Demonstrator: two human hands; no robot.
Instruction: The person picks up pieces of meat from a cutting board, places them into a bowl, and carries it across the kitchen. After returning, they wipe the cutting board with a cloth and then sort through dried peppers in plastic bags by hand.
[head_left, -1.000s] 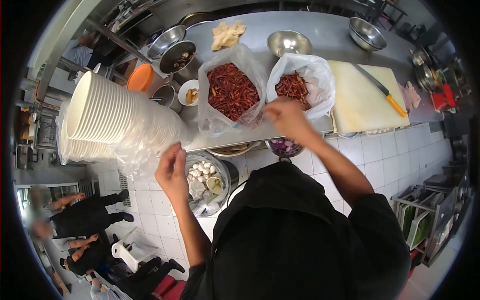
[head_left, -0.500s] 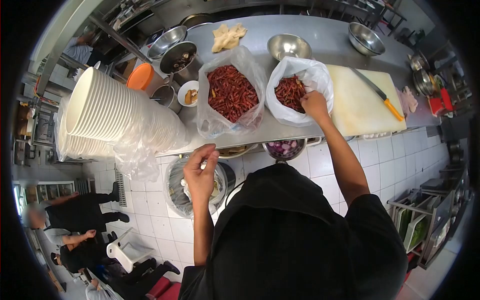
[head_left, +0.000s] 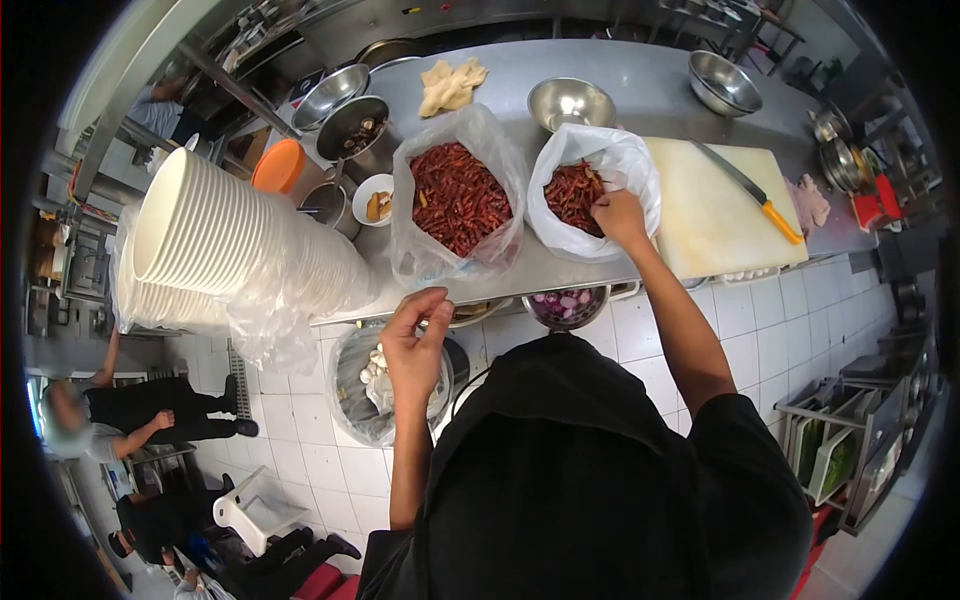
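Note:
My right hand (head_left: 620, 216) reaches into a white plastic bag (head_left: 637, 187) of dried red chillies (head_left: 573, 192). Its bent fingers are closed at the chillies by the bag's right side; their tips are partly hidden. To its left, a larger clear plastic bag (head_left: 407, 245) stands open, full of dried red chillies (head_left: 460, 198). My left hand (head_left: 412, 340) is raised in front of the counter edge, fingers curled towards the thumb in a pinch. Whatever is in that pinch, if anything, is too small to make out. Below it stands a bag-lined bin (head_left: 350, 400) with pale scraps.
A yellow-handled knife (head_left: 750, 190) lies on the cutting board (head_left: 690, 235) at right. Stacked white tubs (head_left: 190, 225) crowd the left, beside a metal pot (head_left: 365, 150). Steel bowls (head_left: 570, 103) sit behind the bags. Red onions (head_left: 565, 302) are below the counter. Other people stand at lower left.
The view has shifted slightly. My right hand stays in the white bag and my left hand keeps its pinch, a little further right. A person at lower left has raised an arm.

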